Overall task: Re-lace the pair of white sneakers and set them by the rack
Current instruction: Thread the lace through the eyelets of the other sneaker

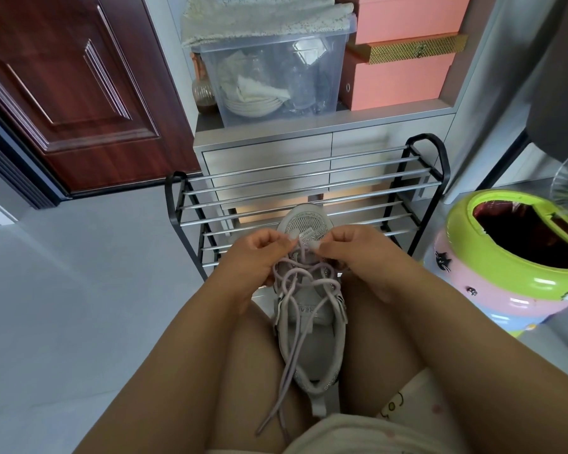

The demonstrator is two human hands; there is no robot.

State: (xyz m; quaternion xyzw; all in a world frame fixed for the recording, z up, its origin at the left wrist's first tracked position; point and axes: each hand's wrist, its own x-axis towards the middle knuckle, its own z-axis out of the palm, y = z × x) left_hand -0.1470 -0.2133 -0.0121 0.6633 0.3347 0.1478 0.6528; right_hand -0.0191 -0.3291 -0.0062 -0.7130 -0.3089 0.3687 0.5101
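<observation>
1. Head view: a white sneaker (310,309) is wedged between the person's knees, toe toward the rack (309,191).
2. Its lace (295,339) is pinched near the toe end by the curled left hand (259,253) and the curled right hand (351,249).
3. Loose lace ends are draped toward the heel.

The scene is evenly and softly lit, fairly bright, with no hard shadows. A warm glow shows under the cabinet (325,152) behind the rack (305,188). Small bright glints sit on the green rim of the bin (492,257) at right and on the clear plastic box (276,77) at top. Straight lines bow toward the edges from the wide lens. The whole picture is slightly soft, and the lower corners look smeared.
</observation>
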